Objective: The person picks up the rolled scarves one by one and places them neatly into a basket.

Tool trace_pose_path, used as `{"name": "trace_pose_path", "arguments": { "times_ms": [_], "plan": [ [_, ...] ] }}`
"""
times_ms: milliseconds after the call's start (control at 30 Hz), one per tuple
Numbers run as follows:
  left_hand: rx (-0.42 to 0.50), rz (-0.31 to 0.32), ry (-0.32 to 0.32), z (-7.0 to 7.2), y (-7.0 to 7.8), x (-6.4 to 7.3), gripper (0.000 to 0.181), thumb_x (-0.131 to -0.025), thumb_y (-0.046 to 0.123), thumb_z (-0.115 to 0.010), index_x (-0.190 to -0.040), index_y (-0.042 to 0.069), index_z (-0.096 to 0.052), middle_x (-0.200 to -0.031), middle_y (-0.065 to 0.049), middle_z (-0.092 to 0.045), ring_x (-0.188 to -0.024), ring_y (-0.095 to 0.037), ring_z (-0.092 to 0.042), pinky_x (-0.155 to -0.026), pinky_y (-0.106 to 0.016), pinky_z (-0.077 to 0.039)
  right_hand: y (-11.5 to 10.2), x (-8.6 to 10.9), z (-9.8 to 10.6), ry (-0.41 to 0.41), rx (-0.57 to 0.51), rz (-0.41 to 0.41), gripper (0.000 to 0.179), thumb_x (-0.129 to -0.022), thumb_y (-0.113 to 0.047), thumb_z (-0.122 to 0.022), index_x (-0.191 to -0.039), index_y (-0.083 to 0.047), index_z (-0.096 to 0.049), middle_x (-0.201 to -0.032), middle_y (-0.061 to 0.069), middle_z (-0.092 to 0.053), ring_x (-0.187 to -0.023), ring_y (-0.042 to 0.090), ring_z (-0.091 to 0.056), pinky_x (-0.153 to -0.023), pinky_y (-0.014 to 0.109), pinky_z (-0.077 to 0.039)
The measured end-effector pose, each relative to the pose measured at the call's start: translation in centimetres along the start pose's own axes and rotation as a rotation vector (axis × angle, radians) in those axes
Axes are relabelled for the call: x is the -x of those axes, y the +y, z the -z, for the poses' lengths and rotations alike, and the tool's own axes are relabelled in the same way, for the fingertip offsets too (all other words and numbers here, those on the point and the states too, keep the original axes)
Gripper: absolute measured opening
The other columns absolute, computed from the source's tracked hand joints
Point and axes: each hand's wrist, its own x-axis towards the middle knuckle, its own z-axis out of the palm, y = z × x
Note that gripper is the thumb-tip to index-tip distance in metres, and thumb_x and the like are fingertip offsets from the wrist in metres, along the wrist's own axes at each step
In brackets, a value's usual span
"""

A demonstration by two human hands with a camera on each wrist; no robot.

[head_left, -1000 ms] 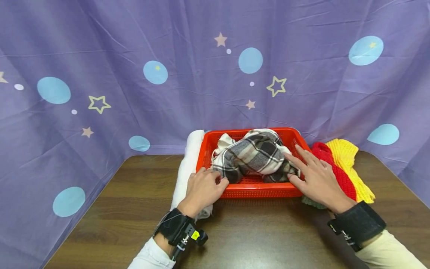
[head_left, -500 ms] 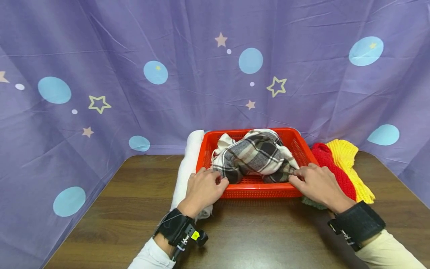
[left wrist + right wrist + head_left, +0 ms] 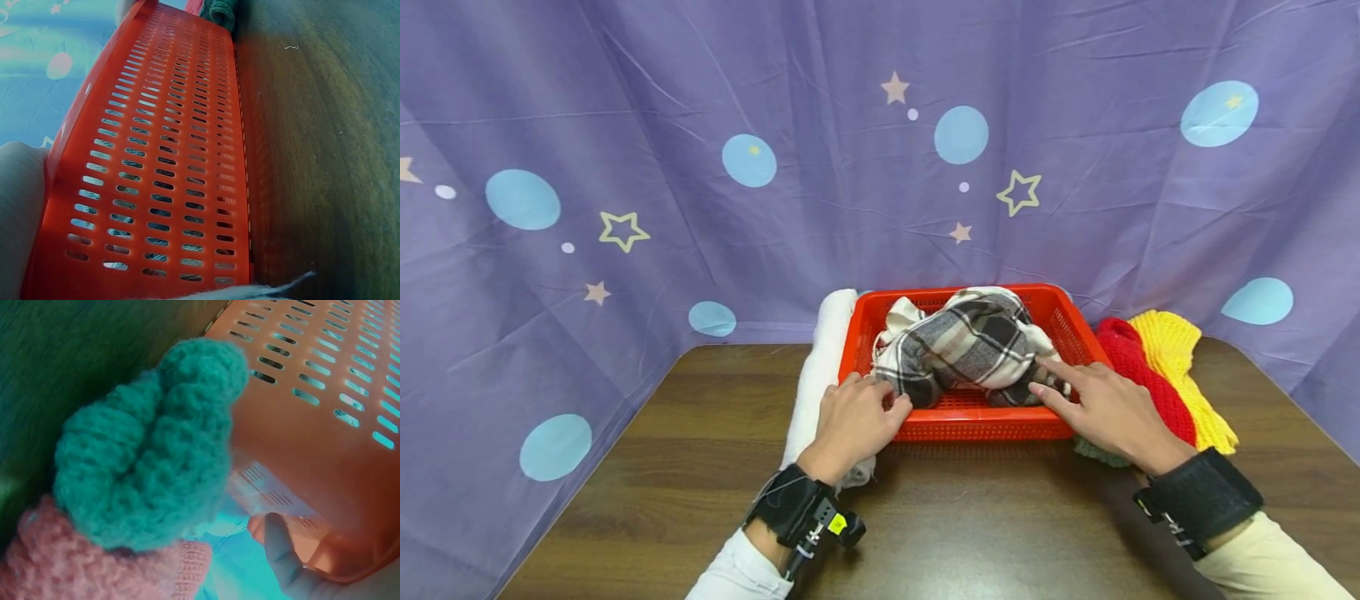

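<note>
A red plastic basket (image 3: 985,425) with slotted walls stands on the table, holding a bunched plaid scarf (image 3: 977,337) in grey, black, white and beige. At the front left corner my left hand (image 3: 856,417) grips the rim, its fingers bent over the edge. In the left wrist view, part of that hand (image 3: 19,206) shows beside the basket's wall. My right hand (image 3: 1112,408) lies over the front right corner, index finger and thumb stretched toward the scarf's right end. A thumb or finger (image 3: 281,550) appears beside the basket in the right wrist view.
A rolled white cloth (image 3: 820,367) lies along the basket's left side. Red knitwear (image 3: 1150,375) and yellow knitwear (image 3: 1187,383) lie to the right. A green knitted roll (image 3: 150,450) sits by the basket's right front corner. A purple curtain (image 3: 850,167) hangs behind the table.
My right hand's fingers first drew back and bent at the basket's right corner, then the index finger and thumb stretched out again. The left hand, basket and scarf stay about where they were.
</note>
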Motion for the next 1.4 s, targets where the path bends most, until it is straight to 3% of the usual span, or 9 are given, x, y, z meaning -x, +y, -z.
{"name": "trace_pose_path", "arguments": {
  "times_ms": [200, 333, 500, 633, 733, 867, 1167, 1300, 1400],
  "plan": [
    [-0.004, -0.002, -0.002, 0.1, -0.1, 0.0, 0.036, -0.093, 0.044, -0.056, -0.087, 0.015, -0.077, -0.083, 0.0, -0.069, -0.079, -0.023, -0.058, -0.064, -0.041, -0.043, -0.1, -0.1, -0.2, 0.096, 0.043, 0.074, 0.021, -0.091, -0.031, -0.062, -0.079, -0.02, -0.076, -0.071, -0.002, -0.063, -0.074, 0.022, -0.059, -0.062, 0.043, -0.042],
    [0.002, 0.0, -0.008, 0.0, 0.0, -0.2, 0.037, -0.093, 0.044, -0.056, -0.09, 0.014, -0.078, -0.087, 0.0, -0.071, -0.079, -0.022, -0.057, -0.064, -0.041, -0.043, 0.1, 0.0, -0.1, 0.1, 0.039, 0.09, 0.034, -0.093, -0.036, -0.062, -0.117, -0.015, -0.074, -0.119, 0.015, -0.069, -0.111, 0.037, -0.061, -0.08, 0.058, -0.043],
    [0.005, 0.002, -0.015, 0.1, 0.0, -0.2, 0.037, -0.093, 0.044, -0.056, -0.09, 0.015, -0.077, -0.087, 0.0, -0.071, -0.08, -0.023, -0.058, -0.064, -0.041, -0.043, 0.1, 0.0, 0.4, -0.02, -0.012, 0.032, 0.076, -0.096, -0.052, -0.059, -0.16, -0.023, -0.03, -0.156, 0.021, -0.039, -0.133, 0.046, -0.045, -0.08, 0.065, -0.05],
    [0.006, 0.004, -0.02, 0.1, -0.1, -0.1, 0.036, -0.094, 0.044, -0.055, -0.09, 0.016, -0.077, -0.086, 0.001, -0.071, -0.08, -0.023, -0.058, -0.065, -0.041, -0.044, -0.1, -0.1, 0.6, -0.067, -0.011, 0.009, 0.068, -0.096, -0.053, -0.058, -0.154, -0.021, -0.043, -0.133, 0.019, -0.061, -0.112, 0.037, -0.059, -0.067, 0.053, -0.054],
    [0.005, 0.006, -0.024, 0.1, -0.1, -0.1, 0.036, -0.094, 0.044, -0.055, -0.091, 0.016, -0.077, -0.086, 0.001, -0.071, -0.08, -0.023, -0.058, -0.065, -0.041, -0.044, -0.2, -0.2, 0.4, -0.029, 0.022, 0.045, 0.04, -0.096, -0.045, -0.059, -0.122, -0.018, -0.074, -0.098, 0.008, -0.072, -0.087, 0.027, -0.063, -0.06, 0.042, -0.048],
    [0.006, 0.007, -0.021, 0.0, -0.1, -0.2, 0.035, -0.094, 0.044, -0.056, -0.09, 0.016, -0.077, -0.084, 0.001, -0.07, -0.079, -0.023, -0.058, -0.065, -0.041, -0.043, -0.2, -0.1, 0.0, 0.06, 0.043, 0.09, 0.023, -0.094, -0.035, -0.061, -0.087, -0.022, -0.079, -0.082, 0.0, -0.07, -0.082, 0.025, -0.064, -0.066, 0.046, -0.042],
    [0.31, 0.0, -0.005, 1.0, -1.6, -0.3, 0.043, -0.1, 0.042, -0.055, -0.131, 0.012, -0.062, -0.129, -0.01, -0.058, -0.116, -0.032, -0.054, -0.093, -0.055, -0.039, -0.1, 0.4, -0.1, 0.03, 0.021, 0.039, 0.073, -0.094, -0.055, -0.059, -0.156, -0.019, -0.041, -0.158, 0.024, -0.034, -0.146, 0.049, -0.023, -0.105, 0.072, -0.022],
    [0.383, 0.137, 0.123, 1.3, -3.7, -0.7, 0.038, -0.102, 0.022, -0.052, -0.137, 0.006, -0.057, -0.136, -0.018, -0.052, -0.122, -0.04, -0.049, -0.093, -0.059, -0.039, -0.1, 0.2, 0.0, 0.028, 0.015, 0.031, 0.078, -0.094, -0.057, -0.058, -0.159, -0.021, -0.034, -0.161, 0.024, -0.028, -0.149, 0.048, -0.018, -0.107, 0.074, -0.019],
    [0.366, 0.264, 0.069, 1.3, -5.3, -0.9, 0.039, -0.099, 0.013, -0.051, -0.137, 0.005, -0.056, -0.14, -0.022, -0.047, -0.126, -0.044, -0.045, -0.095, -0.061, -0.038, -0.1, 0.2, -0.1, 0.024, 0.017, 0.024, 0.08, -0.094, -0.057, -0.059, -0.16, -0.021, -0.031, -0.162, 0.025, -0.026, -0.148, 0.049, -0.016, -0.106, 0.075, -0.018]
  ]
}}
